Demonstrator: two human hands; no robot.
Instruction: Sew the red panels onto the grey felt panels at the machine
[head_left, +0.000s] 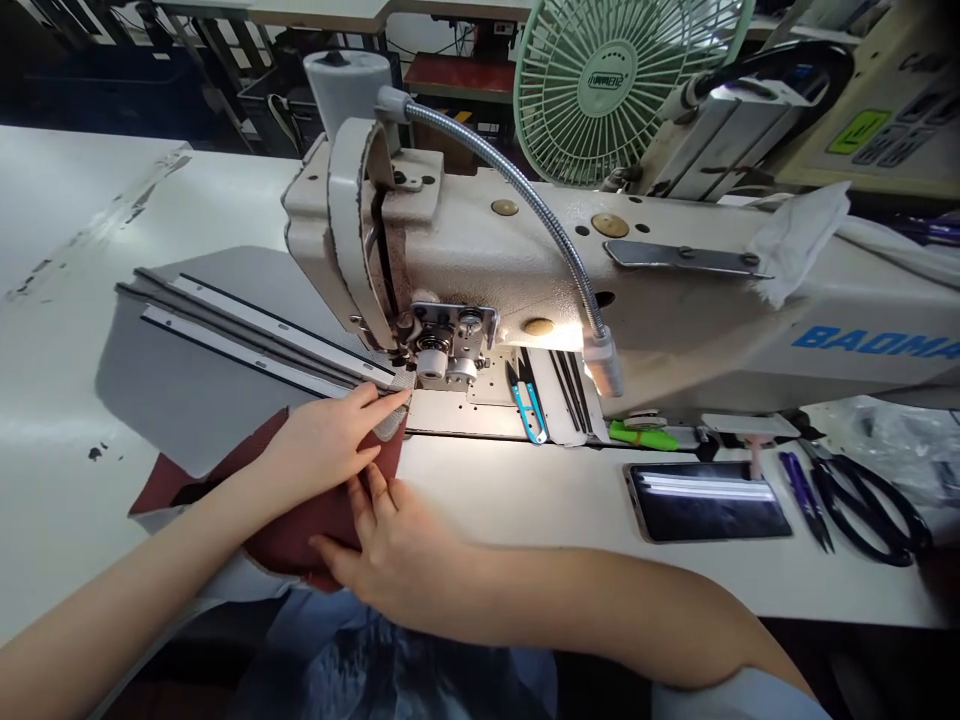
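Observation:
A grey panel (225, 270) with white-and-black strips (247, 345) along it lies left of the sewing machine head (360, 230). Its right end reaches under the needle area, where the machine parts hide the needle. Maroon fabric (300, 535) with a pale edge is bunched beneath and in front of it. My left hand (322, 445) rests on the work with fingers stretched toward the presser foot area. Close beside it, my right hand (405, 545) lies on the maroon fabric, thumb and fingers spread, fingertips near my left thumb.
Blue thread snips (529, 405) and dark thin strips (571, 390) lie on the machine bed. To the right are a green-handled tool (643, 436), a phone (709, 503), purple pens (806, 500) and black-handled scissors (874, 505). A green fan (607, 80) stands behind the machine.

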